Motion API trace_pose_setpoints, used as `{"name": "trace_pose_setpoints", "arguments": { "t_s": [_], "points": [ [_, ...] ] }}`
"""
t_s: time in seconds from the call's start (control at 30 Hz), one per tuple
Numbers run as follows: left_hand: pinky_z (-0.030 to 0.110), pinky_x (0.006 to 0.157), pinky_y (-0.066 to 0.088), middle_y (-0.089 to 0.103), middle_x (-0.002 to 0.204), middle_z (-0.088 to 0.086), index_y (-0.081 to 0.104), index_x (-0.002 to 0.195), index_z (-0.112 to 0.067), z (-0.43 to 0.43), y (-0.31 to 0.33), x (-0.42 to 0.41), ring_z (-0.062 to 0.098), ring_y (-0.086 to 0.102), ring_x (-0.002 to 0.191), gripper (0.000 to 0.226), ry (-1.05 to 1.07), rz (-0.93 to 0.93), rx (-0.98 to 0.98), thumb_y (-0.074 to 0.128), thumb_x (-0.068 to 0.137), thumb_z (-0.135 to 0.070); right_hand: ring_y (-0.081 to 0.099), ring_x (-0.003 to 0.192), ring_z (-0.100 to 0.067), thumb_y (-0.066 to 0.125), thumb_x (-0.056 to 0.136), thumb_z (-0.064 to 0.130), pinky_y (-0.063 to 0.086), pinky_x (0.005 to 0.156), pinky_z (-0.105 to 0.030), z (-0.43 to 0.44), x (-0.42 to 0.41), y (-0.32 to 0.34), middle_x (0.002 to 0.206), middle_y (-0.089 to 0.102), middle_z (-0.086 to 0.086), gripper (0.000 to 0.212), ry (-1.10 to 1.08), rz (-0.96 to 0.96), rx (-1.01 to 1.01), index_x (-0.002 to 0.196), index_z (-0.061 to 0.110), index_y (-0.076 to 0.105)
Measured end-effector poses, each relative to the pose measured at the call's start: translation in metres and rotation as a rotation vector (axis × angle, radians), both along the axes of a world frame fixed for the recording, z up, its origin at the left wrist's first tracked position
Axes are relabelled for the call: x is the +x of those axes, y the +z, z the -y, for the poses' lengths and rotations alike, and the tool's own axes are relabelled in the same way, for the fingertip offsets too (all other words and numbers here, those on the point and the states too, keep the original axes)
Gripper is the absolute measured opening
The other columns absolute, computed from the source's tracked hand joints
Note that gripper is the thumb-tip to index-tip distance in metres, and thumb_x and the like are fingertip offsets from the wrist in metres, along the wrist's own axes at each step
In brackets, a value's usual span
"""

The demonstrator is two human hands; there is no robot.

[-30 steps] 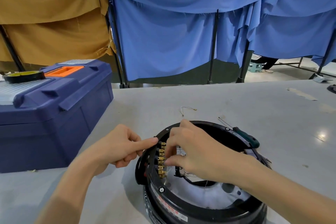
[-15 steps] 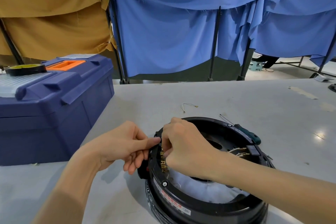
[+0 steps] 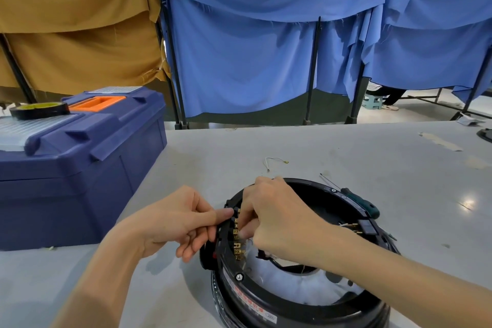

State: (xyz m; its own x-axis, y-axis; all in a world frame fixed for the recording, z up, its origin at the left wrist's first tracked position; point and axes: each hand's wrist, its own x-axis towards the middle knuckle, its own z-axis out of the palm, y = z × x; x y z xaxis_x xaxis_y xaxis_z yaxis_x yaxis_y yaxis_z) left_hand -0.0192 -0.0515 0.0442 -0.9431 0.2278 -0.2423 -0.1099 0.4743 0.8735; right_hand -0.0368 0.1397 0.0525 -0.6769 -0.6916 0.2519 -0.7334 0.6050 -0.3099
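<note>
**Head view.**

1. The work piece is a black round appliance housing (image 3: 346, 309). It stands on the grey table (image 3: 346, 146), close in front of the person, with its open side up. A row of brass terminals (image 3: 237, 243) runs down the inside of its left wall.
2. Change, right hand (image 3: 279, 221): a second ago its fingers lay spread along the row. They are now curled tight at the row's upper end, and the lower terminals are uncovered. The grip pinches at one of the upper terminals. A thumb tip shows on the brass, but any connector held there is hidden by the knuckles.
3. Change, left hand (image 3: 173, 221): it has moved in against the outside of the rim. The index finger is straight and pressed to the wall opposite the terminals, and the other fingers have curled further under. Whether they clasp the bracket there cannot be told.
4. Judgement: the work has gone from feeling along the row to acting on one terminal, with the left hand bracing the wall against the pull or push.
5. Unchanged: the green-handled screwdriver (image 3: 362, 204) rests against the far rim, a loose wire (image 3: 274, 161) lies beyond, and the blue toolbox (image 3: 80, 168) stands to the left.
</note>
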Motion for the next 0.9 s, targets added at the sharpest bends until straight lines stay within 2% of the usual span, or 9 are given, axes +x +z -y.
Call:
{"name": "trace_pose_setpoints", "arguments": {
  "t_s": [0.1, 0.17, 0.27, 0.4, 0.5, 0.57, 0.63, 0.73, 0.9],
  "points": [
    [0.018, 0.036, 0.034, 0.05, 0.04, 0.009, 0.064, 0.054, -0.008, 0.001, 0.0, 0.0, 0.014, 0.042, 0.029, 0.049, 0.021, -0.002, -0.009, 0.068, 0.082, -0.048, 0.039, 0.09, -0.006, 0.08, 0.076, 0.023, 0.03, 0.075, -0.021, -0.009, -0.003, 0.003, 0.09, 0.065, 0.004, 0.013, 0.013, 0.022, -0.043, 0.089, 0.019, 0.077],
    [0.019, 0.036, 0.03, 0.046, 0.039, 0.007, 0.062, 0.053, -0.011, 0.001, 0.001, 0.0, 0.014, 0.037, 0.029, 0.048, 0.062, -0.018, -0.026, 0.07, 0.08, -0.05, 0.037, 0.091, -0.003, 0.081, 0.076, 0.028, 0.032, 0.079, -0.015, -0.019, -0.01, 0.008, 0.089, 0.065, 0.01, 0.017, 0.009, 0.04, -0.154, 0.092, 0.023, 0.077],
    [0.018, 0.037, 0.025, 0.039, 0.04, 0.002, 0.059, 0.05, -0.015, -0.003, 0.0, -0.003, 0.011, 0.03, 0.032, 0.045, 0.186, -0.091, -0.009, 0.072, 0.076, -0.05, 0.046, 0.097, -0.006, 0.077, 0.082, 0.024, 0.036, 0.081, -0.02, -0.041, -0.028, 0.016, 0.096, 0.069, 0.009, 0.01, -0.134, 0.03, -0.254, 0.092, 0.023, 0.077],
    [0.018, 0.039, 0.024, 0.038, 0.043, 0.002, 0.061, 0.056, -0.012, -0.012, -0.002, -0.008, 0.011, 0.028, 0.035, 0.042, 0.267, -0.187, 0.05, 0.074, 0.072, -0.048, 0.055, 0.099, -0.005, 0.079, 0.081, 0.023, 0.038, 0.083, -0.019, -0.061, -0.037, 0.013, 0.104, 0.069, 0.009, 0.012, -0.183, 0.106, -0.241, 0.093, 0.023, 0.078],
    [0.022, 0.04, 0.023, 0.041, 0.044, 0.004, 0.057, 0.049, -0.017, -0.013, -0.002, -0.007, 0.014, 0.031, 0.034, 0.045, 0.215, -0.17, 0.014, 0.075, 0.071, -0.052, 0.04, 0.102, -0.005, 0.08, 0.077, 0.036, 0.032, 0.088, -0.014, -0.055, -0.025, 0.006, 0.108, 0.056, 0.018, 0.013, -0.101, 0.066, -0.173, 0.089, 0.032, 0.077],
    [0.024, 0.041, 0.023, 0.042, 0.042, 0.004, 0.055, 0.046, -0.017, -0.01, -0.002, -0.006, 0.014, 0.032, 0.033, 0.048, 0.184, -0.132, -0.019, 0.076, 0.07, -0.054, 0.035, 0.101, -0.007, 0.079, 0.077, 0.04, 0.029, 0.088, -0.011, -0.044, -0.013, 0.004, 0.102, 0.048, 0.017, 0.016, -0.023, 0.037, -0.135, 0.091, 0.033, 0.076],
    [0.024, 0.04, 0.024, 0.043, 0.042, 0.005, 0.057, 0.047, -0.015, -0.006, -0.001, -0.004, 0.015, 0.033, 0.032, 0.049, 0.143, -0.1, -0.032, 0.077, 0.071, -0.053, 0.034, 0.1, -0.01, 0.077, 0.079, 0.04, 0.03, 0.089, -0.014, -0.034, -0.003, 0.003, 0.1, 0.043, 0.014, 0.022, 0.032, -0.021, -0.097, 0.099, 0.03, 0.075],
    [0.021, 0.036, 0.027, 0.046, 0.041, 0.008, 0.059, 0.049, -0.013, -0.002, -0.001, -0.002, 0.016, 0.036, 0.03, 0.048, 0.07, -0.073, -0.051, 0.076, 0.072, -0.052, 0.033, 0.102, -0.014, 0.074, 0.082, 0.038, 0.034, 0.092, -0.028, -0.022, 0.002, 0.005, 0.1, 0.038, 0.011, 0.022, 0.042, -0.09, -0.039, 0.101, 0.026, 0.075],
    [0.02, 0.036, 0.032, 0.048, 0.042, 0.009, 0.061, 0.053, -0.011, 0.001, -0.001, -0.001, 0.016, 0.041, 0.032, 0.046, 0.004, -0.041, -0.039, 0.073, 0.078, -0.048, 0.035, 0.095, -0.015, 0.071, 0.088, 0.027, 0.034, 0.087, -0.031, -0.011, 0.0, 0.002, 0.096, 0.051, 0.007, 0.009, 0.056, -0.03, 0.035, 0.092, 0.02, 0.076]
  ]
}}
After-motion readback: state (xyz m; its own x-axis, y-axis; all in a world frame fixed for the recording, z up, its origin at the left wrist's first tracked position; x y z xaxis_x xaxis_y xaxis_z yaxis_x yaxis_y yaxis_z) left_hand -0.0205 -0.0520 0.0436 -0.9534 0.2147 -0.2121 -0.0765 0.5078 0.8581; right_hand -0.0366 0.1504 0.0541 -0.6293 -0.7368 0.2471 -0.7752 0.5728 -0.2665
